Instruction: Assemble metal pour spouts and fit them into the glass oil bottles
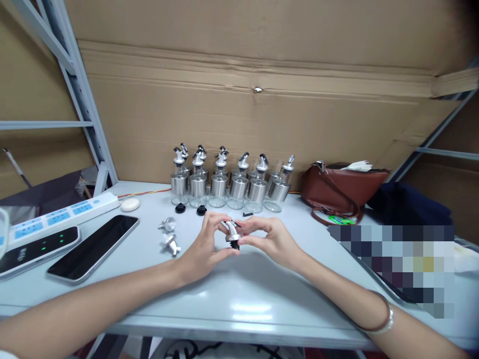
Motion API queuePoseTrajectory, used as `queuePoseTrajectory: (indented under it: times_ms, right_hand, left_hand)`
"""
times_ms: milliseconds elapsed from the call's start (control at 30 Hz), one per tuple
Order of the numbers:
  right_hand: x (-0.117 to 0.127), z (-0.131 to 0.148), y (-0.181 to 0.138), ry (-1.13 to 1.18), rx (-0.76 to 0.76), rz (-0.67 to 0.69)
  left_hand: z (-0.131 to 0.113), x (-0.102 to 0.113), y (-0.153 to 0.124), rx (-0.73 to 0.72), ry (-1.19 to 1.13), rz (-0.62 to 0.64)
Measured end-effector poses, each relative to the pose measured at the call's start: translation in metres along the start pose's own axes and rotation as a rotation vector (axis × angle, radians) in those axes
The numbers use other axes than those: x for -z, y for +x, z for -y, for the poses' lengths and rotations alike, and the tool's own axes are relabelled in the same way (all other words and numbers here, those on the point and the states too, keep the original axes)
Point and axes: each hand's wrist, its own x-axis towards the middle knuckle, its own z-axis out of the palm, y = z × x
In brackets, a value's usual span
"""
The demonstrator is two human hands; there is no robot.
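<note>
Over the middle of the white table [239,299], both hands pinch one small metal pourer spout [231,234] with a black stopper at its bottom. My left hand [205,244] grips it from the left with thumb and fingers curled. My right hand [267,239] holds it from the right, fingers closed on it. Two more loose metal spouts [169,234] lie on the table just left of my left hand. Two black stoppers [190,209] sit beyond them. A row of several glass and steel oil bottles [228,184] with spouts stands behind against the cardboard.
A dark phone [95,247] and a power bank [35,249] lie at the left, with a white power strip [60,213] behind them. A brown leather bag [337,192] rests at the back right. A blurred patch covers the right side. Cardboard walls the back.
</note>
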Motion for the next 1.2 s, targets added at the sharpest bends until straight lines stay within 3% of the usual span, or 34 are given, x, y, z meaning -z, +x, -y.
queuePoseTrajectory:
  times_ms: [233,467,633,733,967,1100,1200]
  right_hand:
    - [-0.002,-0.004,-0.001,0.019,-0.043,-0.02]
    - [-0.005,-0.003,0.003,0.123,-0.083,-0.003]
    - [-0.004,-0.005,0.003,0.093,-0.066,-0.015]
    - [-0.004,-0.005,0.001,0.061,-0.007,-0.027]
    - [-0.009,0.002,-0.003,-0.023,0.227,-0.038]
    - [0.0,0.006,0.001,-0.251,0.359,-0.006]
    - [0.015,0.003,0.011,-0.399,0.279,-0.125]
  left_hand:
    - [-0.001,0.0,0.002,0.035,-0.041,-0.015]
    - [-0.002,0.0,0.003,-0.076,0.043,-0.089]
    - [-0.004,-0.002,0.002,0.073,-0.041,-0.03]
    - [-0.006,-0.002,0.003,0.158,-0.064,0.013]
    - [-0.01,0.0,0.002,0.108,0.031,0.139]
    - [-0.011,0.0,0.004,0.185,0.023,0.05]
    - [-0.009,0.0,0.005,0.211,0.015,0.035]
